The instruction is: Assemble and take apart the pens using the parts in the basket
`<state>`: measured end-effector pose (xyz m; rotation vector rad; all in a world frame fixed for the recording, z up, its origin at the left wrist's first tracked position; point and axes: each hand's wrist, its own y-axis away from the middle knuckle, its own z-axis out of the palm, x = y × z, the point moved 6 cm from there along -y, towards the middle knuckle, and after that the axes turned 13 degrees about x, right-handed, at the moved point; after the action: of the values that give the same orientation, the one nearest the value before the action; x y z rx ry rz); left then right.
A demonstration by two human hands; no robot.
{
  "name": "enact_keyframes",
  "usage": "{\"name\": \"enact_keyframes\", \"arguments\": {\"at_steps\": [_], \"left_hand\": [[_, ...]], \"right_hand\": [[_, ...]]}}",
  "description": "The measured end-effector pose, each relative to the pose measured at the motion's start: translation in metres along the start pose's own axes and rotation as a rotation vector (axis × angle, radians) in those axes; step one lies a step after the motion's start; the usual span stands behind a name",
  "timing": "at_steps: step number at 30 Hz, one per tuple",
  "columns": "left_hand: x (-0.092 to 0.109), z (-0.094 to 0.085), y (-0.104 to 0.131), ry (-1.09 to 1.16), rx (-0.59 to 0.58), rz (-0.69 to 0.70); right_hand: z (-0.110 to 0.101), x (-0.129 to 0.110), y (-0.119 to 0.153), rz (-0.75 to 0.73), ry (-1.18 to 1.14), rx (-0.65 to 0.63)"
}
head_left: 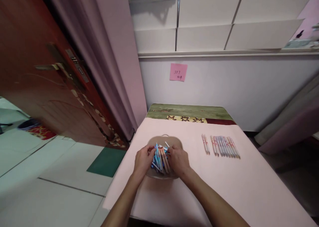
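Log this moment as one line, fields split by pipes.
left hand: at pens in basket | right hand: at same pens | row of pens: on pink tabletop, right of basket

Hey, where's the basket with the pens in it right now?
In the head view, the basket sits on the pink-covered table, between both hands, left of the row of pens.

"357" handwritten on pink sticky note [178, 72], characters beneath unclear

Both hands [177, 159] at pens [161, 158] in basket [176, 141]
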<state>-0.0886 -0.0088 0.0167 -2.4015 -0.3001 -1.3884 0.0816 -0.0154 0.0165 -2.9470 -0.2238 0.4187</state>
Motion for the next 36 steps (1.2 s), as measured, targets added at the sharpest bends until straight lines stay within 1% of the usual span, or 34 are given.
{"name": "enact_keyframes", "arguments": {"at_steps": [2,3,5,7,11,13,15,17,20,21,23,25,27,28,29,31,33,36], "left_hand": [[-0.002,-0.001,0.001,0.04,0.007,-0.019],[-0.003,-0.002,0.002,0.058,0.011,-0.03],[-0.006,-0.003,0.002,0.095,0.016,-0.055],[-0.008,-0.003,0.003,0.138,0.01,-0.087],[-0.013,0.007,0.004,0.268,-0.034,-0.185],[-0.014,0.014,0.006,0.34,-0.06,-0.241],[-0.014,0.021,0.008,0.408,-0.085,-0.296],[-0.01,0.027,0.011,0.468,-0.12,-0.345],[-0.001,0.037,0.018,0.653,-0.242,-0.46],[0.002,0.04,0.02,0.727,-0.276,-0.506],[0.007,0.042,0.022,0.85,-0.3,-0.591],[0.011,0.042,0.023,0.897,-0.285,-0.643],[0.015,0.042,0.024,0.91,-0.278,-0.663],[0.017,0.042,0.024,0.911,-0.273,-0.659],[0.019,0.042,0.024,0.91,-0.265,-0.65],[0.022,0.043,0.024,0.906,-0.244,-0.623],[0.023,0.044,0.025,0.895,-0.217,-0.6],[0.022,0.046,0.025,0.879,-0.182,-0.578]], "right_hand": [[0.02,-0.006,0.0,0.017,-0.001,-0.082],[0.027,-0.009,0.0,0.024,0.002,-0.103],[0.036,-0.011,-0.001,0.037,0.006,-0.119],[0.04,-0.011,-0.002,0.059,0.005,-0.126],[0.034,-0.006,-0.004,0.089,-0.012,-0.111],[0.025,-0.002,-0.004,0.117,-0.044,-0.063],[0.013,0.001,-0.004,0.148,-0.128,0.01],[0.005,0.002,-0.002,0.14,-0.289,0.051],[0.003,-0.002,0.003,0.09,-0.681,-0.014],[0.004,-0.002,0.005,0.104,-0.842,-0.057],[0.01,-0.002,0.011,0.207,-1.161,-0.177],[0.018,-0.003,0.018,0.334,-1.423,-0.355],[0.021,-0.007,0.025,0.41,-1.594,-0.512],[0.021,-0.007,0.027,0.434,-1.639,-0.549],[0.022,-0.006,0.027,0.457,-1.659,-0.554],[0.023,-0.002,0.026,0.491,-1.642,-0.491],[0.023,0.003,0.022,0.475,-1.59,-0.373],[0.019,0.009,0.016,0.412,-1.522,-0.202]]}}
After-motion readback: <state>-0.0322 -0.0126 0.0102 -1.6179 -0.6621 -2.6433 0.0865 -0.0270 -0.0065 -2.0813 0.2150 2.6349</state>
